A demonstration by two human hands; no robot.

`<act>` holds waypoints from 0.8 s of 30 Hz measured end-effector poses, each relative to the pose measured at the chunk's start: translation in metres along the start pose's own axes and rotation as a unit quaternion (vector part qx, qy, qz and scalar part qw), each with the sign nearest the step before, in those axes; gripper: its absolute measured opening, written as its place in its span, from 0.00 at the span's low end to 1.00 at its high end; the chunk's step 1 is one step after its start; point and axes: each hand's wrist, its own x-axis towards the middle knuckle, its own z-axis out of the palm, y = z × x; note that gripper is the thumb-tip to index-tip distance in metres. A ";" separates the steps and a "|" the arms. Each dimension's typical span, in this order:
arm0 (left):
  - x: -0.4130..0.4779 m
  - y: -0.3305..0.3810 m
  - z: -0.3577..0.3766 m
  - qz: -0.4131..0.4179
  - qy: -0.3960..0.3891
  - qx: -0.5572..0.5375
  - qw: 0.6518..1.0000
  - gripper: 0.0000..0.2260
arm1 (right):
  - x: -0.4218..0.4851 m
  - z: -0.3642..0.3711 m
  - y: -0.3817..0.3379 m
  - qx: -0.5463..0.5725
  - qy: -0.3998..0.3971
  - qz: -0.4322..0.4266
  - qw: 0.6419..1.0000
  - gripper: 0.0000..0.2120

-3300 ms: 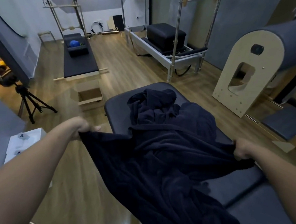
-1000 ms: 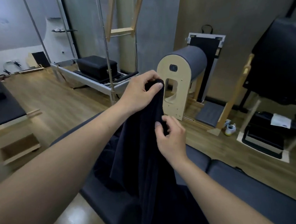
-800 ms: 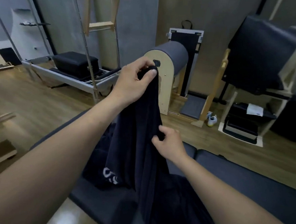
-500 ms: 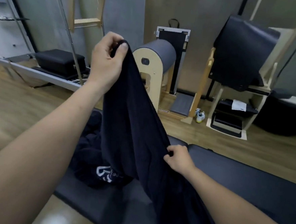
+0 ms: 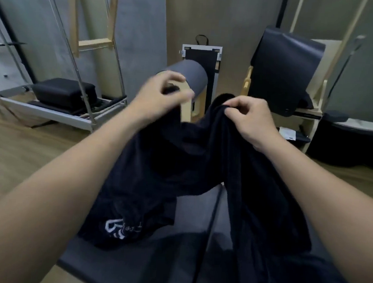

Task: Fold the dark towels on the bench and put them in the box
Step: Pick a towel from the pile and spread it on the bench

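Towel, dark navy, sags between both raised hands above the bench, white lettering low left. Left hand pinches one blurred corner, right hand pinches another. Wood floor left, grey walls far.

The left hand is smeared by motion blur — whether its fingers actually pinch the dark towel cannot be told. White lettering on the towel's lower fold is creased and blurred, unreadable. The towel runs off the bottom edge, so its lower end is cut off, and it covers much of the bench. Both forearms leave the frame. The arched barrel behind is partly hidden by the left hand.
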 end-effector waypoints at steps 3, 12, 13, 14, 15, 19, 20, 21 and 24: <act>-0.003 0.018 0.071 0.001 -0.169 0.092 0.981 0.12 | -0.006 -0.019 -0.009 -0.012 -0.016 -0.057 0.998 0.08; 0.014 0.065 0.139 0.059 -0.099 0.110 0.987 0.14 | -0.071 -0.050 0.067 -0.090 0.034 0.026 0.995 0.08; 0.015 0.073 0.143 0.069 -0.091 0.120 0.986 0.13 | -0.075 -0.047 0.066 -0.066 0.054 0.026 0.996 0.09; 0.017 0.079 0.145 0.077 -0.079 0.132 0.985 0.13 | -0.077 -0.044 0.064 -0.053 0.077 0.028 0.995 0.10; 0.018 0.084 0.146 0.087 -0.061 0.140 0.984 0.13 | -0.078 -0.042 0.065 -0.055 0.096 0.038 0.993 0.09; 0.024 0.095 0.133 0.080 0.048 0.141 0.986 0.12 | -0.078 -0.034 0.102 -0.100 0.043 0.103 0.989 0.06; 0.027 0.094 0.127 0.075 0.066 0.131 0.986 0.12 | -0.081 -0.030 0.113 -0.105 0.016 0.128 0.986 0.06; 0.030 0.094 0.120 0.076 0.078 0.122 0.987 0.12 | -0.085 -0.026 0.120 -0.107 -0.007 0.147 0.983 0.04; 0.032 0.090 0.102 0.083 0.072 0.118 0.987 0.13 | -0.092 -0.015 0.131 -0.084 0.011 0.123 0.989 0.08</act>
